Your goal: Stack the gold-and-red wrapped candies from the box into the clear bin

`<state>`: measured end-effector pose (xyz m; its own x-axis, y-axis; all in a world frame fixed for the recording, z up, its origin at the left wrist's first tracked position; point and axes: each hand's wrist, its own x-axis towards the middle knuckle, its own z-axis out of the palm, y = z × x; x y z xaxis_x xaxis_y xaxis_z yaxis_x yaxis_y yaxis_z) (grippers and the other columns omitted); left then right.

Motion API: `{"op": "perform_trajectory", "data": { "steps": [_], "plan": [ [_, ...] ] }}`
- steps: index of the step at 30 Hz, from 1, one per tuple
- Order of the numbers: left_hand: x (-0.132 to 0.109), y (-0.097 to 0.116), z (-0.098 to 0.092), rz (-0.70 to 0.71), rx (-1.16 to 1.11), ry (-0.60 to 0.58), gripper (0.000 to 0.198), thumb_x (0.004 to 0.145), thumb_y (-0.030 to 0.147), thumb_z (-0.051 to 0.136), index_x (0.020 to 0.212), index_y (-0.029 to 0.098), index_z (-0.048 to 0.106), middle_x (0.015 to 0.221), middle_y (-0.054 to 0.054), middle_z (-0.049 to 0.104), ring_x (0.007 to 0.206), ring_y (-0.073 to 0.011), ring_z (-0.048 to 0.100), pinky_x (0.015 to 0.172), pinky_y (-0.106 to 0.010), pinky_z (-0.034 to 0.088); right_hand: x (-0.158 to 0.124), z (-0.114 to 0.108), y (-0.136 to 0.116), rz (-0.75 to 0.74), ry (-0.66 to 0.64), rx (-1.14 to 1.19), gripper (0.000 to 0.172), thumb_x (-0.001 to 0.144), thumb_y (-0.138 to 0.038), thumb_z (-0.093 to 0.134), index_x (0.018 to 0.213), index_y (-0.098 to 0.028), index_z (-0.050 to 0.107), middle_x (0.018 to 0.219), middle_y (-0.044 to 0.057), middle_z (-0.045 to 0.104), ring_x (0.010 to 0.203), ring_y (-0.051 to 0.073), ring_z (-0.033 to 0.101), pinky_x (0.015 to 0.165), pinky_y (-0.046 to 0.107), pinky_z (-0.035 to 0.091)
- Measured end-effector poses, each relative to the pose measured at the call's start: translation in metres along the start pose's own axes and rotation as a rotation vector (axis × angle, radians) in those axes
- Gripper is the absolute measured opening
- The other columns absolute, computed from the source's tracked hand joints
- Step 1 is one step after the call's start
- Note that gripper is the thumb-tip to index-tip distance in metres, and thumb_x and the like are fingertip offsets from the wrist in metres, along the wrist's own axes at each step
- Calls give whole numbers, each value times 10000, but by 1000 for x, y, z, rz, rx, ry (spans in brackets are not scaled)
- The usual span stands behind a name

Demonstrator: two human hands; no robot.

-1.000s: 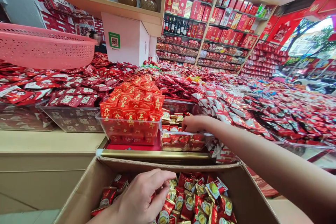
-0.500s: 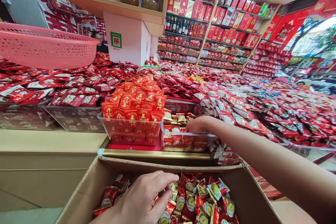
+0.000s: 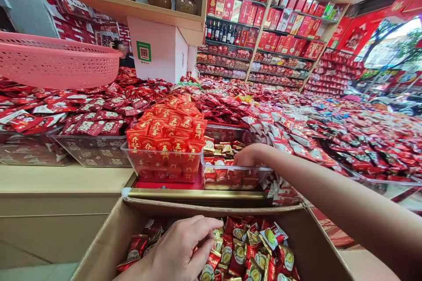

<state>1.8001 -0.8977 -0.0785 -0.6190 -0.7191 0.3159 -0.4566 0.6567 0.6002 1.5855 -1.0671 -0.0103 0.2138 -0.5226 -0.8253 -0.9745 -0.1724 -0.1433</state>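
A cardboard box (image 3: 95, 239) at the bottom holds many red and gold candy packets (image 3: 239, 254). My left hand (image 3: 186, 246) rests over these packets, its fingers curled; what lies under the fingers is hidden. My right hand (image 3: 248, 155) reaches into a clear plastic bin (image 3: 237, 178) behind the box, where similar red and gold packets lie. Its fingertips are hidden among the packets and behind the bin's rim. To the left of that bin, another clear bin (image 3: 145, 164) is heaped with orange-red packets (image 3: 174, 127).
A pink perforated basket (image 3: 59, 61) stands at the left above heaps of red packets. More clear bins (image 3: 94, 151) line the counter's edge (image 3: 59, 180). Shelves of bottles and boxes (image 3: 247, 13) stand behind. A white panel (image 3: 158, 48) bears a code sign.
The camera view has shifted very slightly. Both hands stay in nearly the same places, the left over the box and the right in the bin.
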Motion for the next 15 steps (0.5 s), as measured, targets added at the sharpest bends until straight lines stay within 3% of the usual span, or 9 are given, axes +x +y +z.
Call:
{"op": "perform_trajectory", "data": {
  "steps": [7,15],
  "plan": [
    [0,0,1,-18,6,-38,328,804,122,441,1108,238,484,879,-8,621,778,-130,580,724,-227,469,10,-6,6,-31,52,-121,348,586,-311,645,883,-133,624,683,40,608,567,165,562,483,265,438],
    [-1,-1,4,-26,17,-60,332,797,121,439,1105,232,495,901,-28,623,795,-150,578,725,-240,465,-12,-4,0,-31,135,-300,295,561,-210,627,838,-114,662,714,52,628,613,162,535,519,254,417]
  ]
}}
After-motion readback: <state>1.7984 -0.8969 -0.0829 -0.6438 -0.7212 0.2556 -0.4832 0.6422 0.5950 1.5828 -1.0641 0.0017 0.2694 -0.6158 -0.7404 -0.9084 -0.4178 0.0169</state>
